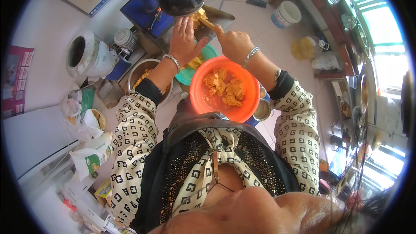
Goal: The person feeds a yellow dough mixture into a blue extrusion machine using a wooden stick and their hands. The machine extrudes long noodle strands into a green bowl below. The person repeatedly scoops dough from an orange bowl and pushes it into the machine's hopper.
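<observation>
While one yellowish stick point(208, 24) is gripped in the curled fingers of the right hand point(235, 45), the left hand point(184, 40) is held with fingers straight and thumb spread; whether it touches anything cannot be told. Between both hands' fingers one yellow mass point(198, 17) is seen. Nearer the body than the fingers, one orange basin point(252, 90) holding two yellow lumps point(224, 87), one green basin point(210, 52) and one metal bowl point(131, 78) are placed.

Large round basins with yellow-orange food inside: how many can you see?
3: an orange plastic basin mid-view, a teal plastic basin just beyond it, and a grey metal basin partly behind the black left cuff. Others may be hidden.
</observation>
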The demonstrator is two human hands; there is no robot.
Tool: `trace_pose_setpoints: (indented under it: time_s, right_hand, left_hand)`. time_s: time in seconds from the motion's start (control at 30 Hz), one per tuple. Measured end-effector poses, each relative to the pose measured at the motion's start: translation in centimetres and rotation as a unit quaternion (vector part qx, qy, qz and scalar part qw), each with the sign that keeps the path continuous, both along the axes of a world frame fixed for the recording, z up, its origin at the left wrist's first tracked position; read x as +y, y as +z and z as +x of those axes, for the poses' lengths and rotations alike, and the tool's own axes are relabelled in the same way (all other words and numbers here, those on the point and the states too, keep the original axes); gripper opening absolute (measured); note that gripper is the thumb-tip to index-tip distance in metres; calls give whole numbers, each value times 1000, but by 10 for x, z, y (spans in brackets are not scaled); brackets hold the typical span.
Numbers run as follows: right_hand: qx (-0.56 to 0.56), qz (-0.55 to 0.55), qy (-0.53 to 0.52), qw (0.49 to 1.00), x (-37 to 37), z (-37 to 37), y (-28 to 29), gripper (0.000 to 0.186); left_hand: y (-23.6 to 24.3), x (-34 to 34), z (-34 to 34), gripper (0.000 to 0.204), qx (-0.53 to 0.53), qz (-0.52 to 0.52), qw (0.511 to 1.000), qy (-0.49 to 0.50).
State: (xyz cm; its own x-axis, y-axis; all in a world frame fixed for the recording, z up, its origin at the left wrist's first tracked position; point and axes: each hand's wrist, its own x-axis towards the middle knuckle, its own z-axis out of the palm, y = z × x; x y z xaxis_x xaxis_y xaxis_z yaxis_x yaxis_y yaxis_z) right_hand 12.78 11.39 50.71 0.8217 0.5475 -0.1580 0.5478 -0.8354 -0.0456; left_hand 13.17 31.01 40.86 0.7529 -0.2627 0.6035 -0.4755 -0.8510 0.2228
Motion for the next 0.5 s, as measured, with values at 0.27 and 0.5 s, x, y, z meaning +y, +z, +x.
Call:
trace_pose_setpoints:
  time_s: [0.27, 0.5]
  right_hand:
    - [-8, 16, -37, 999, 6, 9, -16, 45]
    - [24, 95, -100, 990, -16, 7, 9, 43]
  left_hand:
    - [2, -9, 12, 88, -9, 72, 997, -25]
    - [12, -7, 12, 86, 37, 108, 993, -26]
